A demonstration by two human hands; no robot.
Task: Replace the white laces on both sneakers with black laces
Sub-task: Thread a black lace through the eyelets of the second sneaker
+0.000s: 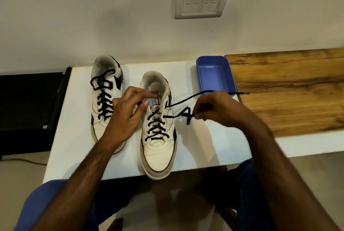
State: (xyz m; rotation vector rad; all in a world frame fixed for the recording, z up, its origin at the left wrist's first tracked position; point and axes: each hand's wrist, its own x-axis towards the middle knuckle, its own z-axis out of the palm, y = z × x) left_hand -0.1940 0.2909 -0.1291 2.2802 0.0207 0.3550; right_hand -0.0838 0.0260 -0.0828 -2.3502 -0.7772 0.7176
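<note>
Two sneakers sit on the desk (78,137): the left sneaker (106,100) fully black-laced, the right sneaker (158,137) nearly. The left hand (126,115) pins its tongue; the right hand (214,109) pinches the black lace (178,116), seemingly near its tip. A hard tug could unthread the free end.

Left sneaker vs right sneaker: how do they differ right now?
The left sneaker is fully laced in black with no loose ends trailing; the right sneaker has two loose lace ends out to its right. The left sneaker sits farther back; the right one's toe overhangs the table edge. Both hands work the right sneaker. Both sneakers are white with black trim.
</note>
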